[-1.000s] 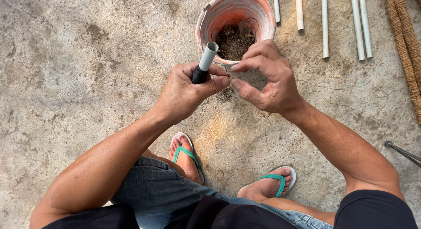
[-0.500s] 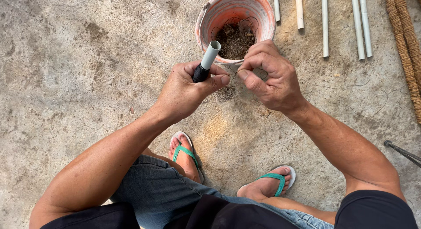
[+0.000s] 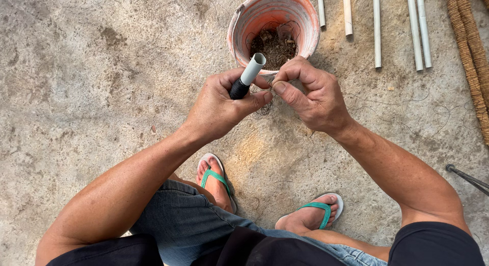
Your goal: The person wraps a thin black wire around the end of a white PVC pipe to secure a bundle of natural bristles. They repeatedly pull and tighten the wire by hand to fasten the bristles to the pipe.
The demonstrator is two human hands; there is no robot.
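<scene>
Pale pipes (image 3: 377,29) and brown fibre-wrapped poles (image 3: 471,52) lie on the concrete floor (image 3: 76,93), green sandals (image 3: 216,179) below

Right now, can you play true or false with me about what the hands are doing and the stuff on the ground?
1. The left hand holds a short pale tube with a black part at its lower end. True.
2. The orange bucket is full of water. False: it holds dark, dry-looking bits at the bottom.
3. The right hand pinches its thumb and fingertips together beside the tube. True; what it pinches is too small to tell.
4. The person is barefoot. False: both feet wear sandals with green straps.
5. Several pale sticks lie on the concrete ground to the right of the bucket. True.
</scene>
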